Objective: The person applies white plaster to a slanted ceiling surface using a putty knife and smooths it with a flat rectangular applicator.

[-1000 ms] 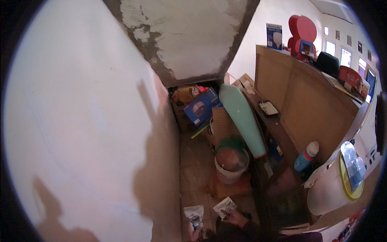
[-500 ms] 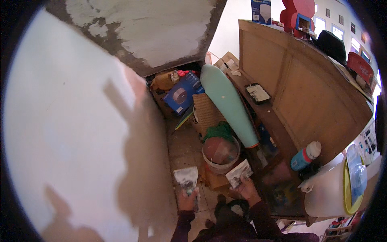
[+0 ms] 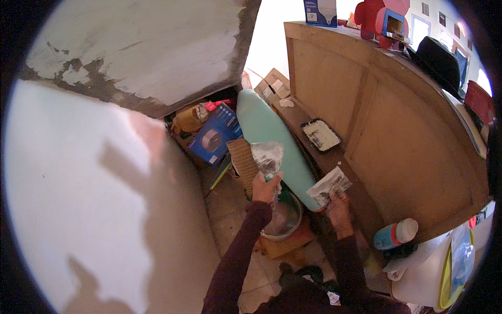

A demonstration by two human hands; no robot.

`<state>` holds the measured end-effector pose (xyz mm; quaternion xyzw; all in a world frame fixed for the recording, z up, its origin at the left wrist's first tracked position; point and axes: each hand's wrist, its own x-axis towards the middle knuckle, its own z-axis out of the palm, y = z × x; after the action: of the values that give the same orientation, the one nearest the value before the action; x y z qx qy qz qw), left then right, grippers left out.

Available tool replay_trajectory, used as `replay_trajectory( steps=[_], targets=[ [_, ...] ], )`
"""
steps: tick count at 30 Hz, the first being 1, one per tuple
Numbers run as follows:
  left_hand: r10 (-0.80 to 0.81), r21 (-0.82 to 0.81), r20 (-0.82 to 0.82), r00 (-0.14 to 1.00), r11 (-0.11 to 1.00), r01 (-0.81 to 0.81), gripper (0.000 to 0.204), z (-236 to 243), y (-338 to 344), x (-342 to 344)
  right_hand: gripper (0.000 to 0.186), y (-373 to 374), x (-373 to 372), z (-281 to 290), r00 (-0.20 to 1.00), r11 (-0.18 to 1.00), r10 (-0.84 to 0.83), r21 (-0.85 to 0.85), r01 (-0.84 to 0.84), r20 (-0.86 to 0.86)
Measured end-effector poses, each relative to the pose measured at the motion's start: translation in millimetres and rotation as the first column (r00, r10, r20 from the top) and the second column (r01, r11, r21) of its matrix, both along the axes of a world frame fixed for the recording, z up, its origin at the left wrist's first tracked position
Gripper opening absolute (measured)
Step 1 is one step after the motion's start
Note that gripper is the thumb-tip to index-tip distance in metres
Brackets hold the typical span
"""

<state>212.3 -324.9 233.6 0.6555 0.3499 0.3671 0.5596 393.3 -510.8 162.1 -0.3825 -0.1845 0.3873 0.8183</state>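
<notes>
My left hand (image 3: 264, 189) is closed around the handle of a putty knife (image 3: 267, 156); its wide blade points up and away and is smeared with white and grey. In my right hand (image 3: 339, 213) is a flat rectangular spreader (image 3: 329, 186), also streaked with white paste. The spreader is in front of the lower end of a mint-green ironing board (image 3: 272, 133). Beyond it on a wooden ledge lies a black tray (image 3: 320, 135) with white paste in it. Under my left forearm stands a round bucket (image 3: 285, 227), partly hidden.
A white wall (image 3: 78, 183) rises on the left, below a patchy plastered slanted surface (image 3: 136, 47). A wooden cabinet (image 3: 376, 115) stands on the right, with a blue bottle (image 3: 396, 234) near it. A blue box (image 3: 215, 133) and cardboard (image 3: 243, 162) lie behind the bucket.
Both hands have moved up and farther away with their tools, the left rising over the bucket, the right nearer the tray. The view has shifted too.
</notes>
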Motion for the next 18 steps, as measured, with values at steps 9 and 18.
replay_trajectory(
  steps=[9, 18],
  targets=[
    [0.287, -0.370, 0.137, 0.948, 0.903, -0.220, 0.073, -68, 67, 179, 0.046, -43, -40, -56, 0.984, 0.984, 0.010, -0.176, -0.042, -0.176],
    [0.543, -0.564, 0.294, 0.786, 0.763, -0.316, 0.101, -132, 122, 269, 0.043, -115, -58, -63, 0.990, 0.875, 0.000, -0.479, -0.067, -0.138]
  ],
)
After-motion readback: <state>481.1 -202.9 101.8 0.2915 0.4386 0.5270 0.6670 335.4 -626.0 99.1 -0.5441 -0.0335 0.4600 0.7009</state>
